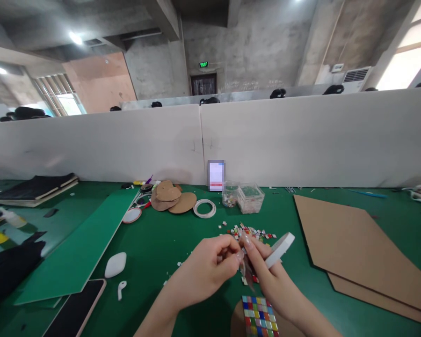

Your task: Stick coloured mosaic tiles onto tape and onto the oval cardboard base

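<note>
My left hand (215,262) is closed in a pinch, its fingertips almost meeting those of the right. A thin translucent strip (247,271) hangs down at the pinch, though the fingers partly hide where it is gripped. In my right hand (264,262) a white roll of tape (280,250) is held on edge between thumb and palm, while the thumb and index tips press together. Just behind the hands lies a loose pile of small coloured mosaic tiles (254,231). Below them, a grid of multicoloured tiles (260,316) rests on a brown board (236,318).
Clear plastic boxes (250,199), a white ring (204,208) and cardboard discs (182,202) stand behind. A propped-up phone (216,175) leans at the white partition (154,140). Brown boards (358,248) lie right; a green board (80,252), earbud case (115,265) and dark phone (77,309) left.
</note>
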Tool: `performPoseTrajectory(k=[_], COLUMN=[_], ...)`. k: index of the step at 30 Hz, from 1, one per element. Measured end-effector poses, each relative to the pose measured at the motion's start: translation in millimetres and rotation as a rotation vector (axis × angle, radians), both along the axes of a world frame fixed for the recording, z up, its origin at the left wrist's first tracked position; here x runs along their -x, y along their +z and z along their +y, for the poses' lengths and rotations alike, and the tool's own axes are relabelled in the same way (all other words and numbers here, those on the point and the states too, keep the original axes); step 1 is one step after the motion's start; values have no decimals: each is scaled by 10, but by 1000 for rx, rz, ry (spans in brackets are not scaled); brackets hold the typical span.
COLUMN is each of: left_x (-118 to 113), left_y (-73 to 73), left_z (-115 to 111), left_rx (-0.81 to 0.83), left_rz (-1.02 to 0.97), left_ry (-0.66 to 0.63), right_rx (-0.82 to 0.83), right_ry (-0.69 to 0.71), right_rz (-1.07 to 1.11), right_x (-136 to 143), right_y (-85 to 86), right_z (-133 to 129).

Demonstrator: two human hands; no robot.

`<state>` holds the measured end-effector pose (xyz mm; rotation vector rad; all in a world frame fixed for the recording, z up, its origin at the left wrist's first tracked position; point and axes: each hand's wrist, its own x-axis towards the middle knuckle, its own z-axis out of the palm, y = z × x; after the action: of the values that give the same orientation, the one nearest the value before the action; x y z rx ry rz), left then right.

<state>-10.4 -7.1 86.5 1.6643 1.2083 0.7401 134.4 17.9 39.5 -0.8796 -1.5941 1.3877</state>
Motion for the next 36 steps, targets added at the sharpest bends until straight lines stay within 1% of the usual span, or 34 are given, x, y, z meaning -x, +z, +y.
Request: performPoseTrajectory(k=[2,4,9,14,17,20,23,31,36], left_x=[5,6,-1,1,-1,-8,-14,-22,-30], left_y=[7,26,91,98,95,106,117,100,100], left_z=[-2,-8,-46,-76,-87,-100,-112,-100,-93], left_rx=[2,2,9,19,12,-19,-27,9,37], left_rz=[-1,12,18,-1,32,74,94,-4,-73], left_ry=[0,-6,-17,-13,-2,37,57,36,26], right_rx=[116,198,288,301,298,318,351,374,371], right_ry=[22,32,78,130,117,98,110,125,130], right_rz=[43,89,166,190,196,238,269,359,366], right_x=[17,29,33,20,18,25,37,44,48], right_y=[1,-3,1,48,58,51,48,47,62], right_z=[-17,-32,-55,-75,-85,-93,-102,-122,-132])
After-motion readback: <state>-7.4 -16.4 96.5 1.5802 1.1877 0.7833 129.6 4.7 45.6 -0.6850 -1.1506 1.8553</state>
